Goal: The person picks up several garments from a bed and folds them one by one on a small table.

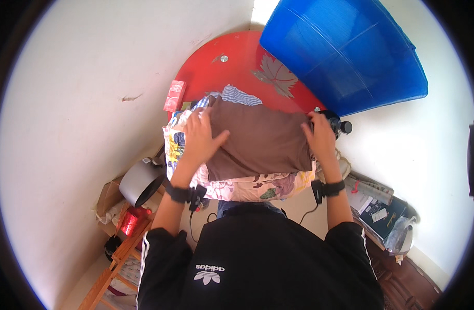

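Note:
A brown cloth garment (260, 139) lies folded in front of me, over a floral fabric (237, 190) that spreads at the near side of a round red table. My left hand (202, 137), fingers apart, is over the garment's left edge. At its right edge is my right hand (320, 133), thumb and fingers spread; whether its fingertips touch the cloth cannot be told. Blue-and-white striped cloth (240, 95) shows beyond the garment. Both wrists wear black straps with small devices and cables.
The red table (237, 50) bears a red box (175, 95) at the left. A large blue panel (345, 50) stands at the back right, a dark bottle (343, 127) near my right hand. Lower left are a grey cylindrical container (138, 184) and a wooden ladder-like frame (116, 259); white walls flank both sides.

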`<state>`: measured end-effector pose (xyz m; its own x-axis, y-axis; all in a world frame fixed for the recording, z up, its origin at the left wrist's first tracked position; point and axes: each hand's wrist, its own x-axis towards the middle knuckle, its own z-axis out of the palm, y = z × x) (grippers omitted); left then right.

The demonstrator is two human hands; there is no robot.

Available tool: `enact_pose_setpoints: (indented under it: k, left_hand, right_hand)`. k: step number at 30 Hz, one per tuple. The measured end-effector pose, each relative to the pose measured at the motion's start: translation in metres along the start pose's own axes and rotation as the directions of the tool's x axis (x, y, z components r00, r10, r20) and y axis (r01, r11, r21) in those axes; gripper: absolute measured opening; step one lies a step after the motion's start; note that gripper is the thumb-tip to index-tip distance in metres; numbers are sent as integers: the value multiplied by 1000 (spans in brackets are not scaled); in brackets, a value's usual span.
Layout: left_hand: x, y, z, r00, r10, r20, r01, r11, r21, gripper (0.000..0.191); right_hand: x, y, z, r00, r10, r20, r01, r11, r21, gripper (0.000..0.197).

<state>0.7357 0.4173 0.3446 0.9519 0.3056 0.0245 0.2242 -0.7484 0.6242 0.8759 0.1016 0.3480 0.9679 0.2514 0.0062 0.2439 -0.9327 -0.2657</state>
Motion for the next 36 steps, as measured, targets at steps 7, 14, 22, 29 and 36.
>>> enact_pose_setpoints:
  k: [7, 14, 22, 29, 36]
  left_hand:
    - [-81, 26, 11, 916, 308, 256, -311, 950, -29, 78]
    - [-72, 3, 28, 914, 364, 176, -386, 917, 106, 59]
    - [-7, 18, 0, 985, 154, 71, -149, 986, -71, 35]
    - [-35, 22, -14, 919, 258, 299, -193, 953, -232, 35]
    - [-49, 8, -6, 912, 338, 231, -305, 938, -167, 36]
  right_hand:
    - [-72, -12, -15, 687, -675, 268, 632, 737, 240, 73]
    - [-57, 15, 28, 731, -649, 210, 642, 759, 108, 58]
    - [-15, 6, 14, 808, -526, 265, 296, 752, 589, 32]
    - [-34, 21, -25, 680, -531, 506, 137, 770, 623, 28]
    - [-47, 29, -21, 522, -547, 654, 238, 830, 505, 25]
